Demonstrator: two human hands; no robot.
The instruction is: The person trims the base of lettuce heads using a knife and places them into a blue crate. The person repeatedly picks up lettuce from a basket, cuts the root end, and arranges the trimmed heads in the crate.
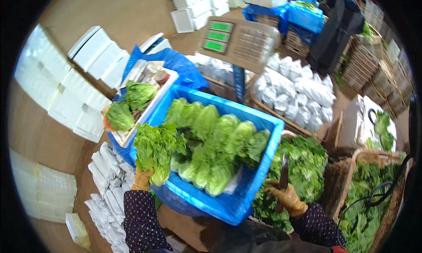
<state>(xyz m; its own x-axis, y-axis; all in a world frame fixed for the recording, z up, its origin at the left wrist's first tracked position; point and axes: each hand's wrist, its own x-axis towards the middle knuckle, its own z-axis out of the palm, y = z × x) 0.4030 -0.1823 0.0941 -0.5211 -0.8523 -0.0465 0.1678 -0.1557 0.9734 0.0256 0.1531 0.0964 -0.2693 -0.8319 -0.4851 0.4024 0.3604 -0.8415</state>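
Note:
My left hand, in a tan glove, grips a leafy green lettuce head over the left end of a blue plastic-lined bin. Rows of lettuce heads lie inside that bin. To the bin's right, my right hand, also gloved, holds a knife with its blade pointing up, above a basket of loose green leaves. The digital scale's display head rises on a post behind the bin.
A white foam tray with two lettuce heads adjoins the bin's left. White wrapped packages fill baskets behind. Foam boxes stand at left; a leaf-filled crate is at right, near a black cable. A person stands at upper right.

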